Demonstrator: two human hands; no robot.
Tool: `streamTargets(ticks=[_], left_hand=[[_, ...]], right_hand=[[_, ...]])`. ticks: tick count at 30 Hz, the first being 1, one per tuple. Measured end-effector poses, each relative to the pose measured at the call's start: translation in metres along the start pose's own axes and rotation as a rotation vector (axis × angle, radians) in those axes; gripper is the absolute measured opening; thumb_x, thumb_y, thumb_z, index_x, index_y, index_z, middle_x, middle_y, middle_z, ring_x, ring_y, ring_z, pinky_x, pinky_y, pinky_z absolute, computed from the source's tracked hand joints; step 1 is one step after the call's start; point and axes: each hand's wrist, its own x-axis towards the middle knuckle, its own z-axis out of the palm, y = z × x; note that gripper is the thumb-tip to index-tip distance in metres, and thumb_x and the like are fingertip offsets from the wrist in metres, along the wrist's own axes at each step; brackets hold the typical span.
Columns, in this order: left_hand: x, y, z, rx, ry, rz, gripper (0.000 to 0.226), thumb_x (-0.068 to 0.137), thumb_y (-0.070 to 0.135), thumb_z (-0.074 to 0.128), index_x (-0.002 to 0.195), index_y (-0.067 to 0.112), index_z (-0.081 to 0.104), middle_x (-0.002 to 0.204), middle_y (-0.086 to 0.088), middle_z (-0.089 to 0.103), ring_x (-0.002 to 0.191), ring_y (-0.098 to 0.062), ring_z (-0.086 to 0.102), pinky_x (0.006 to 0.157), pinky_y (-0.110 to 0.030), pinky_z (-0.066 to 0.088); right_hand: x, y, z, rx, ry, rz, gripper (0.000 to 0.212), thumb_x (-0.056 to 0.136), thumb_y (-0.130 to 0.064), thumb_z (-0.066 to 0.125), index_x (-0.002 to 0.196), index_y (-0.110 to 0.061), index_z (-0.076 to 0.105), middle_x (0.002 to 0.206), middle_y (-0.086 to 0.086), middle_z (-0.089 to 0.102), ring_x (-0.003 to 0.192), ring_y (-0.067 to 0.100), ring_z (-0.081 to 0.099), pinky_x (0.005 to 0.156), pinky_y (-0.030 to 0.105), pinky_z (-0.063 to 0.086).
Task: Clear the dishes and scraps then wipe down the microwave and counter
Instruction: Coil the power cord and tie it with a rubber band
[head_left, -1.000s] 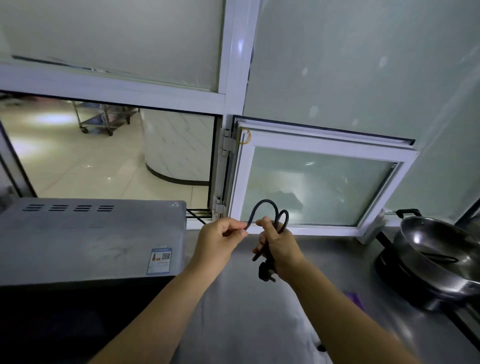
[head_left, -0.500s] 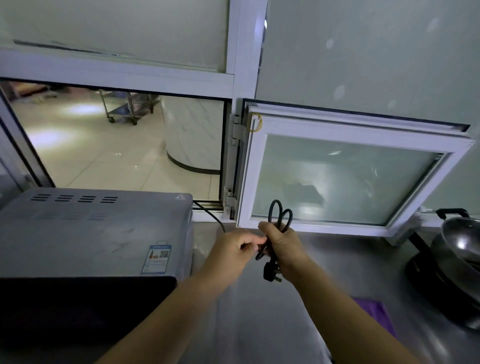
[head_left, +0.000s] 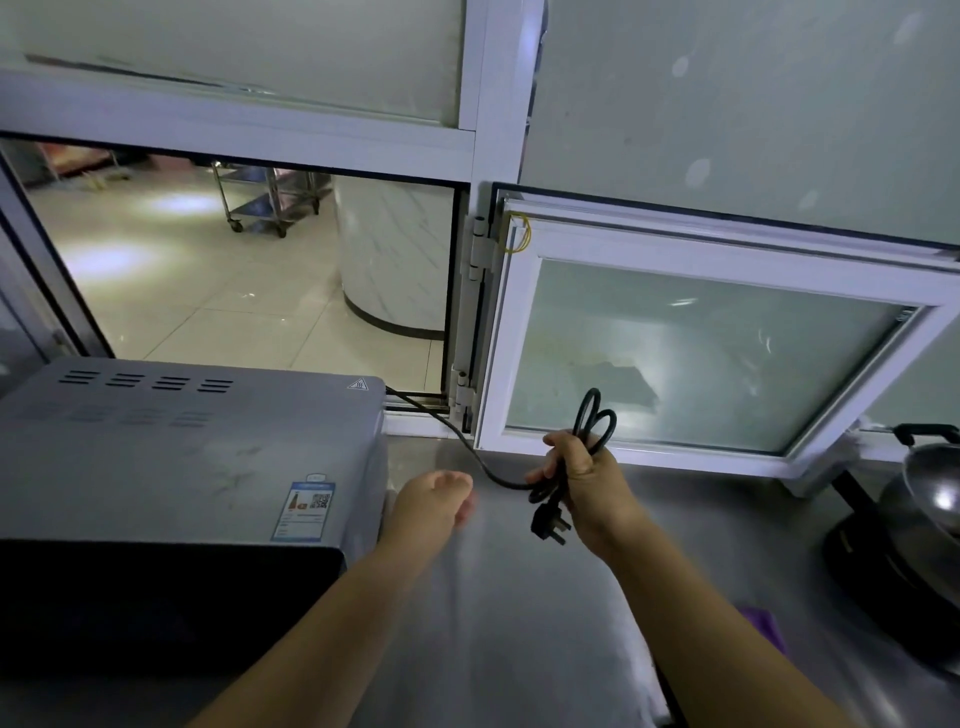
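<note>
So the right hand (head_left: 584, 480) is gripping the power cord (head_left: 592, 421), fingers curled round a bunch of folded loops. A couple of loops are sticking up above the fist and the plug (head_left: 548, 530) is dangling just below it, off the counter (head_left: 493, 597). From the fist the loose end of the cord is trailing off to the left and back, disappearing behind the rear corner of the microwave (head_left: 171, 457), which is sitting on the counter left of the grip. The left hand (head_left: 436, 499) is hovering between the microwave and the cord, holding nothing; it's blurry, so how its fingers are lying is hard to tell. Right behind the grip a small white-framed window (head_left: 727, 338) is hanging open. Far right of the hand a steel wok (head_left: 930, 493) is sitting on a black burner (head_left: 883, 561), and a purple scrap (head_left: 761, 626) is peeking out beside the right forearm.
</note>
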Motion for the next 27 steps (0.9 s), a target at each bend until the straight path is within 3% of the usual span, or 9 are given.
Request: streamTargets(ticks=[2,4,6,10,12,14,18,22,27], left_hand=[[0.003,0.003,0.005,-0.11,0.004,-0.097,0.013,0.091,0.017,0.055,0.082,0.01,0.061,0.089,-0.015,0.069,0.084,-0.026,0.065,0.083,-0.039,0.053],[0.006,0.007,0.01,-0.258,0.013,-0.183,0.011,0.091,0.011,0.056,0.091,0.0,0.06,0.092,-0.018,0.067,0.085,-0.025,0.065,0.076,-0.034,0.055],[0.005,0.01,0.013,-0.35,0.024,-0.206,0.012,0.089,0.003,0.056,0.1,-0.002,0.06,0.09,-0.016,0.066,0.083,-0.021,0.064,0.069,-0.027,0.054],[0.007,0.005,0.007,-0.266,0.047,-0.072,0.025,0.082,0.001,0.065,0.105,0.012,0.064,0.091,-0.008,0.068,0.079,-0.016,0.066,0.07,-0.023,0.053],[0.008,0.005,0.002,-0.246,0.042,-0.004,0.031,0.076,0.003,0.072,0.103,0.017,0.066,0.085,-0.003,0.068,0.065,-0.006,0.064,0.061,-0.017,0.051],[0.009,0.007,0.0,-0.236,0.026,0.03,0.029,0.074,0.004,0.075,0.095,0.022,0.068,0.078,-0.001,0.067,0.054,-0.001,0.061,0.054,-0.013,0.048],[0.01,0.01,-0.005,-0.199,-0.017,0.078,0.03,0.079,0.001,0.069,0.101,0.022,0.068,0.075,0.005,0.07,0.058,-0.002,0.063,0.057,-0.014,0.048],[0.008,0.012,-0.009,-0.147,0.006,0.093,0.03,0.079,0.005,0.07,0.102,0.024,0.068,0.078,0.007,0.063,0.062,0.001,0.062,0.055,-0.007,0.045],[0.007,0.017,-0.011,0.006,0.028,0.148,0.033,0.08,0.011,0.07,0.109,0.026,0.066,0.081,0.004,0.049,0.073,-0.006,0.051,0.053,-0.003,0.041]], right_hand=[[-0.001,0.002,0.001,-0.018,-0.023,0.031,0.041,0.09,-0.022,0.051,0.05,-0.015,0.051,0.051,0.009,0.062,0.046,0.02,0.058,0.046,0.021,0.044],[-0.001,0.005,0.002,-0.011,-0.063,0.038,0.042,0.089,-0.022,0.052,0.048,-0.017,0.052,0.049,0.008,0.055,0.046,0.021,0.054,0.052,0.026,0.043],[0.0,0.007,0.004,-0.001,-0.111,0.056,0.032,0.089,-0.022,0.054,0.058,-0.015,0.053,0.054,0.006,0.049,0.048,0.021,0.048,0.059,0.035,0.038],[0.01,0.011,0.012,-0.094,-0.145,0.132,0.02,0.092,-0.027,0.053,0.087,-0.007,0.052,0.066,0.005,0.05,0.058,0.019,0.044,0.065,0.037,0.039],[0.015,0.012,0.019,-0.121,-0.153,0.175,0.025,0.093,-0.029,0.052,0.096,-0.004,0.051,0.071,0.008,0.051,0.058,0.019,0.045,0.066,0.036,0.041],[0.019,0.012,0.026,-0.134,-0.188,0.192,0.027,0.095,-0.028,0.05,0.102,-0.003,0.05,0.08,0.011,0.056,0.056,0.018,0.049,0.062,0.033,0.044],[0.024,0.012,0.039,-0.168,-0.274,0.204,0.027,0.095,-0.026,0.05,0.107,-0.003,0.055,0.091,0.01,0.057,0.067,0.016,0.052,0.061,0.026,0.047],[0.027,0.015,0.046,-0.114,-0.289,0.245,0.025,0.094,-0.027,0.052,0.099,-0.005,0.061,0.085,0.007,0.055,0.07,0.016,0.05,0.06,0.025,0.049],[0.035,0.022,0.047,-0.033,-0.278,0.25,0.019,0.092,-0.027,0.057,0.084,-0.01,0.064,0.073,0.002,0.056,0.068,0.015,0.048,0.068,0.028,0.041]])
